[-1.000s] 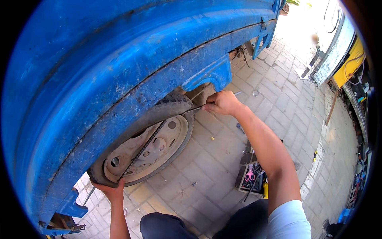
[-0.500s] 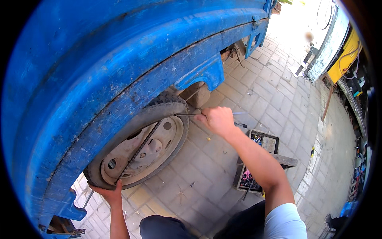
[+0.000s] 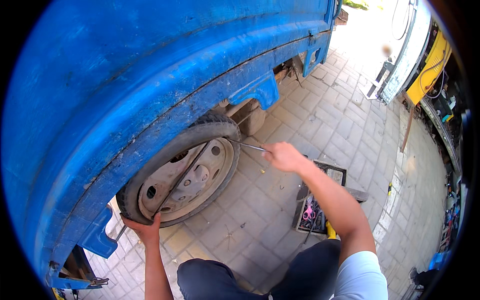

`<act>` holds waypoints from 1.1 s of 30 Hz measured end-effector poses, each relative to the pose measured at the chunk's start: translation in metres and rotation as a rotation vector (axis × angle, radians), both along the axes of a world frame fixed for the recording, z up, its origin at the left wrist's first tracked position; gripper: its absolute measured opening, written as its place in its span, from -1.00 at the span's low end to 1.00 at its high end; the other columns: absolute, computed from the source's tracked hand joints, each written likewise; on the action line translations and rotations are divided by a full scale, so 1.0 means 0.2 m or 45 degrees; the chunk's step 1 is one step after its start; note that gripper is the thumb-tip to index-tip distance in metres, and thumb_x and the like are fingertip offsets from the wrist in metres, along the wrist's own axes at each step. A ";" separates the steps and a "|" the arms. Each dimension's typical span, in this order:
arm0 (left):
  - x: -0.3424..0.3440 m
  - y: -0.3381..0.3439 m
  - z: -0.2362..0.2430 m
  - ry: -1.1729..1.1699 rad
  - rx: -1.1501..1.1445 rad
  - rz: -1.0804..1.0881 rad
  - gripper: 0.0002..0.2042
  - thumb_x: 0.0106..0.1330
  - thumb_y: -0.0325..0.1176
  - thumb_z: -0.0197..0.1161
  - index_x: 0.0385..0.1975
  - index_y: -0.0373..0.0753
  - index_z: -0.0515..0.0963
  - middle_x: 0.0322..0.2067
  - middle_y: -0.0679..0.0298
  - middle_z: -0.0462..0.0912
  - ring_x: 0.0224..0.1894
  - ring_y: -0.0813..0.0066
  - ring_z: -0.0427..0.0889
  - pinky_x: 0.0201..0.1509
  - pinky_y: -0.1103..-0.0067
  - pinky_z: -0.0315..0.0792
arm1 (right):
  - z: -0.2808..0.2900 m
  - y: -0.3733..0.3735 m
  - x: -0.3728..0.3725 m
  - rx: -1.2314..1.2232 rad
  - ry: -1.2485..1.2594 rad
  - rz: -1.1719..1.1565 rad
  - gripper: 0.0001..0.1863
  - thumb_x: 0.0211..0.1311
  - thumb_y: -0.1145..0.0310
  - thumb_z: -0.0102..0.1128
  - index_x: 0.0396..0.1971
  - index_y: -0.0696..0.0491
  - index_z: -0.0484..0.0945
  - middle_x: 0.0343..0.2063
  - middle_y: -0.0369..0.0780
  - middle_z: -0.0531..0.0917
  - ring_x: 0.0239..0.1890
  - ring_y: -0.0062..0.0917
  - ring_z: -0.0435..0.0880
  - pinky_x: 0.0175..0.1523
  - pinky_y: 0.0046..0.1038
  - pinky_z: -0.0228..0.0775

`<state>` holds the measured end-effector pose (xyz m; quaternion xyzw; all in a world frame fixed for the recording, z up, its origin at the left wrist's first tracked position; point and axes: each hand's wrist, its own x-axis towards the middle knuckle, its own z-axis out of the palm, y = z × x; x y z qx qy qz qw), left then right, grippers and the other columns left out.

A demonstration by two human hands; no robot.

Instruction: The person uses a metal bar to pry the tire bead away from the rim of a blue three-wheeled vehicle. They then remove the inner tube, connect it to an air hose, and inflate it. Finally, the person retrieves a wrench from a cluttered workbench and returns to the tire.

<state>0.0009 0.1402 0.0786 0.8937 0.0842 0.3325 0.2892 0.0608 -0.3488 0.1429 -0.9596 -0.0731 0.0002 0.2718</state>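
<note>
Had dark-trousered knees (image 3: 210, 280) apart at the near edge of the scene, above grey paving (image 3: 265, 205), and wore a pale sleeve (image 3: 361, 277) on the right arm. Clasped the near left edge of a tyre (image 3: 129, 197) with the left hand (image 3: 145, 231), with thumb up against the sidewall and fingers curled around the outside, partly hidden. Saw to the right an open tool box (image 3: 301, 194) with pink-handled scissors (image 3: 308, 212) inside. Found the tyre left of the middle, around a pale, dirty rim (image 3: 200, 175), partly tucked below a blue vehicle body (image 3: 150, 95). Noticed a dark, narrow strip (image 3: 175, 189) slanting across the rim from near the left thumb toward the far right; could not tell bar from cable. Gripped the right end of a thin metal rod (image 3: 247, 145) in the folded fingers of the right hand (image 3: 284, 157), with the other end at the tyre's far right inner edge. Could not tell how deep. Made out at far right a yellow panel (image 3: 429, 70) above a brown post (image 3: 408, 129).
</note>
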 end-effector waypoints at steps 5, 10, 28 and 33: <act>-0.01 0.05 -0.02 0.006 -0.003 -0.015 0.22 -0.18 -0.32 0.56 0.36 -0.38 -0.31 0.31 -0.16 -0.07 0.35 -0.08 0.05 0.40 0.23 0.05 | 0.04 -0.28 -0.05 0.253 0.400 0.025 -0.61 0.32 0.10 0.02 -0.05 0.05 0.58 -0.41 -0.05 0.66 -0.28 -0.14 0.64 -0.17 -0.21 0.44; -0.01 0.00 -0.01 0.007 -0.019 -0.083 0.25 -0.18 -0.22 0.59 0.35 -0.41 -0.35 0.29 -0.21 -0.13 0.34 -0.17 0.00 0.39 0.16 0.04 | 0.14 -0.40 0.16 -0.070 0.245 0.130 -0.63 0.33 0.09 0.01 -0.12 0.05 0.62 -0.39 -0.03 0.66 -0.29 -0.21 0.65 -0.17 -0.27 0.44; -0.01 0.00 -0.03 -0.029 0.027 -0.039 0.23 -0.17 -0.23 0.58 0.36 -0.39 -0.30 0.29 -0.21 -0.09 0.34 -0.19 0.00 0.39 0.14 0.04 | -0.18 0.36 -0.45 0.782 0.318 -0.540 -0.70 0.35 0.18 0.01 -0.19 0.11 0.56 -0.45 -0.02 0.63 -0.26 -0.25 0.66 -0.15 -0.23 0.42; -0.01 -0.04 0.00 -0.028 -0.008 -0.092 0.21 -0.18 -0.27 0.58 0.36 -0.38 -0.28 0.31 -0.18 -0.08 0.34 -0.15 0.02 0.40 0.18 0.05 | -0.18 -0.07 -0.27 -0.193 -0.069 -0.472 -0.63 0.27 0.03 0.04 -0.41 0.06 0.56 -0.46 -0.03 0.65 -0.39 -0.08 0.63 -0.28 -0.10 0.46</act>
